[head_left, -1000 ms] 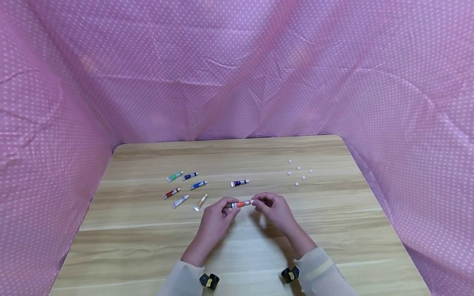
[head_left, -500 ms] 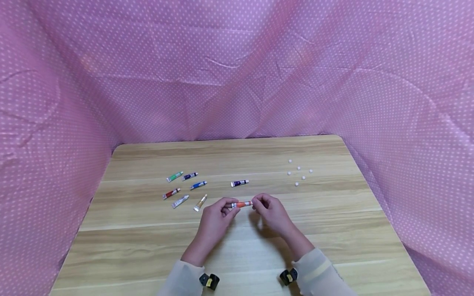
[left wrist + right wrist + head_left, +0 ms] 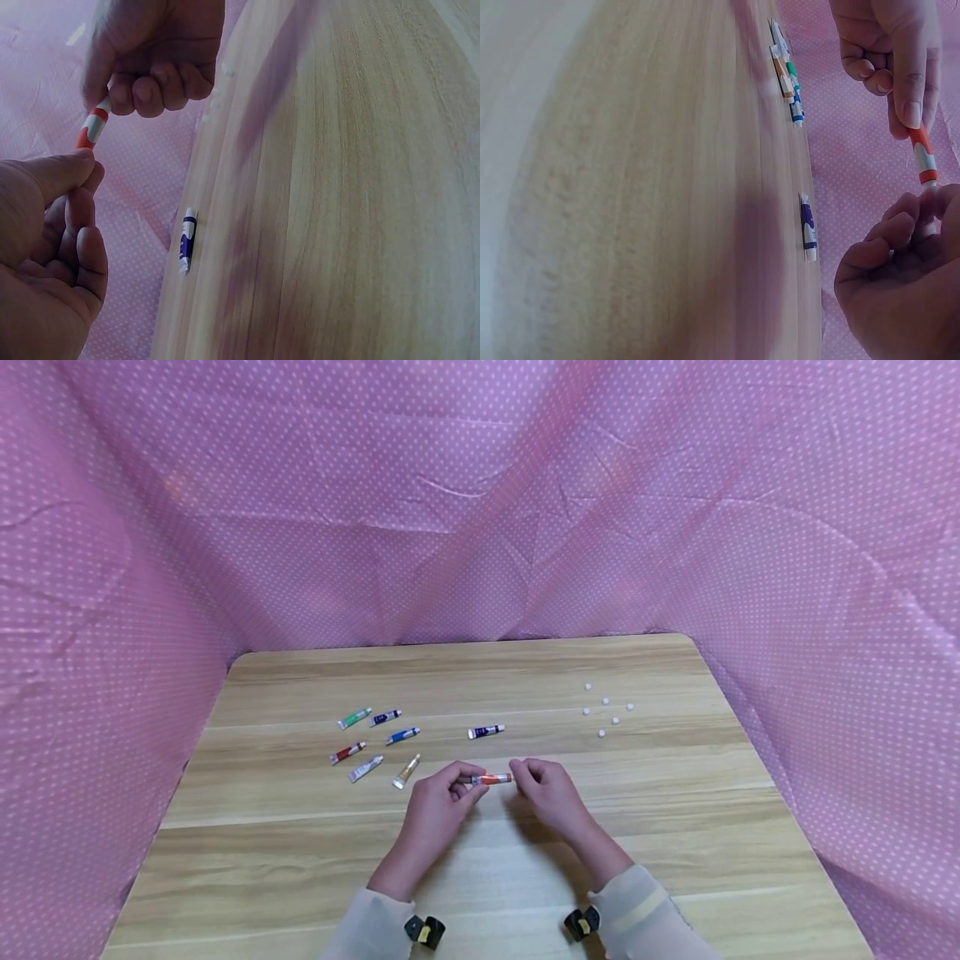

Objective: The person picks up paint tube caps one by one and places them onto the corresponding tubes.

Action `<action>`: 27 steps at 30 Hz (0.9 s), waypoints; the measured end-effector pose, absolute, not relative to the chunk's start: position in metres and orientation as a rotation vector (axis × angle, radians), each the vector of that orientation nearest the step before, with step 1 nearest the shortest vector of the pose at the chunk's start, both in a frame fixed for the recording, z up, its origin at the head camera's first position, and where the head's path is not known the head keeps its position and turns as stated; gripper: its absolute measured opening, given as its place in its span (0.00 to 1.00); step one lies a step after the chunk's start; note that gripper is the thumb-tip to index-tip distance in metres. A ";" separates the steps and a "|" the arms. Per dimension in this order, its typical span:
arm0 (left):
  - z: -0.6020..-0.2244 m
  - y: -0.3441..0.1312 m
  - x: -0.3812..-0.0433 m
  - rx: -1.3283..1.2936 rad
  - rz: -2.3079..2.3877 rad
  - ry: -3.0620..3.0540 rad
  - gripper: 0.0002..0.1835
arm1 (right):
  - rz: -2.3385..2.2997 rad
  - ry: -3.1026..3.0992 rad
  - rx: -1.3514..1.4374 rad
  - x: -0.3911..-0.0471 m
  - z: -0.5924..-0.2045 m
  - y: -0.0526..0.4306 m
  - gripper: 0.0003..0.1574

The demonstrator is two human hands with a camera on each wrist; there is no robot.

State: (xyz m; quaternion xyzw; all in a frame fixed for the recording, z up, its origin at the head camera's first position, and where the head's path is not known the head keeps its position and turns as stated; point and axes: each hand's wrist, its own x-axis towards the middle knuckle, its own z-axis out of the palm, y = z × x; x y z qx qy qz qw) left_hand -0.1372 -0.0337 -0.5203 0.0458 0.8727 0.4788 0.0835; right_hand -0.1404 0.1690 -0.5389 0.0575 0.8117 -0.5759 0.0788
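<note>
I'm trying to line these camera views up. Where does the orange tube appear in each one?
Head: the orange tube is below centre, between the left hand and right hand.
Left wrist: orange tube at upper left.
Right wrist: orange tube near the right edge, slightly above mid-height.
Shared landmark: the purple tube lying apart from the others.

Before me, a pale wood-grained table (image 3: 262, 860) is bearing, left of centre, a green tube (image 3: 355, 718), navy tube (image 3: 386, 717), blue tube (image 3: 402, 736), red tube (image 3: 348, 753), whitish tube (image 3: 366, 769) and gold tube (image 3: 407, 772); mid-frame, a purple tube (image 3: 486, 732); right of centre, six tiny white pieces (image 3: 616, 721).
</note>
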 end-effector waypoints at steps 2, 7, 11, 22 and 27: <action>-0.520 -0.033 -0.137 0.145 1.419 2.618 0.11 | -1.697 2.449 0.172 -0.140 -0.539 0.169 0.33; -0.520 -0.033 -0.136 0.200 1.399 2.658 0.11 | -1.663 2.478 0.147 -0.140 -0.540 0.170 0.40; -0.519 -0.033 -0.136 0.224 1.394 2.655 0.11 | -1.684 2.466 0.116 -0.139 -0.542 0.171 0.45; -0.522 -0.033 -0.136 0.203 1.351 2.647 0.11 | -1.685 2.281 0.047 -0.138 -0.539 0.180 0.41; -0.523 -0.034 -0.136 0.191 1.360 2.631 0.12 | -1.630 2.236 -0.129 -0.138 -0.535 0.187 0.30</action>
